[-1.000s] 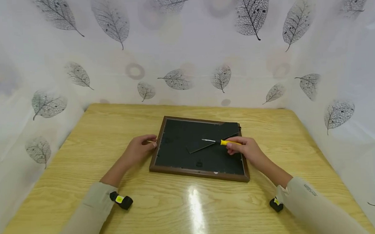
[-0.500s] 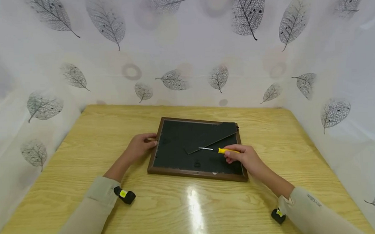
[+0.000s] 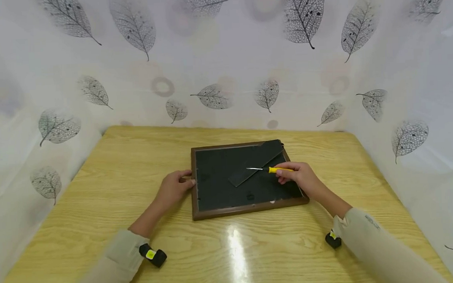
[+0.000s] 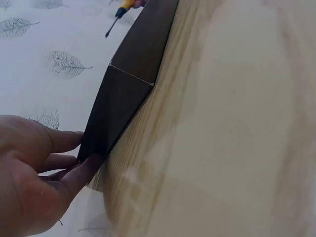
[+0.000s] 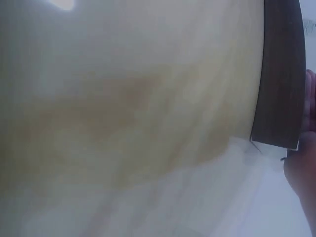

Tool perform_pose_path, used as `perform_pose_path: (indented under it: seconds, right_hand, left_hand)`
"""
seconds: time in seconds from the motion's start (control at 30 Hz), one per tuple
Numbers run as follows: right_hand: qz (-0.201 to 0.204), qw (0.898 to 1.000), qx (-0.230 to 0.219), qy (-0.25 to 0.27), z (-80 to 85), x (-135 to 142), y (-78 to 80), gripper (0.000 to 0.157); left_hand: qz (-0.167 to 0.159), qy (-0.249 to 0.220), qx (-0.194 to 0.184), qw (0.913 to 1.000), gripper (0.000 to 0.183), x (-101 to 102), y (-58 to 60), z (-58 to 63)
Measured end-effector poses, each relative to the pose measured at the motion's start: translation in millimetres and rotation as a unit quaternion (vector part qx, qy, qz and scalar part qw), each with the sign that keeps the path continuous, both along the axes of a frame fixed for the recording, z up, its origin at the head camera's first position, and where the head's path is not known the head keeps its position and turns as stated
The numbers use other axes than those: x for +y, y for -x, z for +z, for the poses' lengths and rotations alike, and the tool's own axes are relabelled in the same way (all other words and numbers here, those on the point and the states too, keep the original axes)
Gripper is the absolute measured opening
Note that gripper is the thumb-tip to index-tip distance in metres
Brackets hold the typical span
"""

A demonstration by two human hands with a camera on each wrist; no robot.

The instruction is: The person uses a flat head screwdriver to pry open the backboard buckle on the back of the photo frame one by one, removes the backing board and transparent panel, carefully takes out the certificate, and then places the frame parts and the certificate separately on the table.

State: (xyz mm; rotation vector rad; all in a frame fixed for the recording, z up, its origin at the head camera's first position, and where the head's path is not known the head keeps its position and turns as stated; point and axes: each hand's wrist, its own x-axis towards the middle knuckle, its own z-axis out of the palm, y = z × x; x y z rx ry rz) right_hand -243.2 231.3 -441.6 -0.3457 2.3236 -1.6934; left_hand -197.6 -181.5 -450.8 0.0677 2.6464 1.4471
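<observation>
A picture frame with a brown rim lies back side up on the table. Its black backboard carries a slanted black stand leg and a small hanger. My left hand grips the frame's left edge; the left wrist view shows thumb and fingers on either side of the frame's side. My right hand holds a screwdriver by its yellow handle, its thin shaft pointing left over the stand leg. In the right wrist view the rim hides most of that hand.
The wooden table has a light sheen in front of the frame. White curtains printed with leaves close off its back and sides. Black wrist cameras are strapped to both sleeves.
The picture frame has turned counterclockwise, its right side moving away and its left side nearer. My left hand has moved slightly nearer with it; the screwdriver dipped, then rose again.
</observation>
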Motion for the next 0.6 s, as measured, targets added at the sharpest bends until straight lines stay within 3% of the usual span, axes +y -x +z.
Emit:
perform_pose_path:
  seconds: [0.2, 0.43, 0.6]
  right_hand:
    - [0.003, 1.0, -0.011, -0.004, 0.4, 3.7, 10.2, 0.039]
    - [0.008, 1.0, -0.014, -0.01, 2.2, 2.3, 9.2, 0.042]
    - [0.021, 1.0, -0.012, -0.014, 3.0, -8.1, 2.9, 0.04]
  left_hand:
    - [0.005, 0.004, 0.013, 0.9999, 0.048, 4.8, -3.6, -1.1]
    - [-0.056, 0.007, 0.033, 0.9979, 0.047, -2.2, -8.0, -4.7]
    - [-0.069, 0.018, 0.039, 0.9967, 0.047, -3.9, -9.8, -5.3]
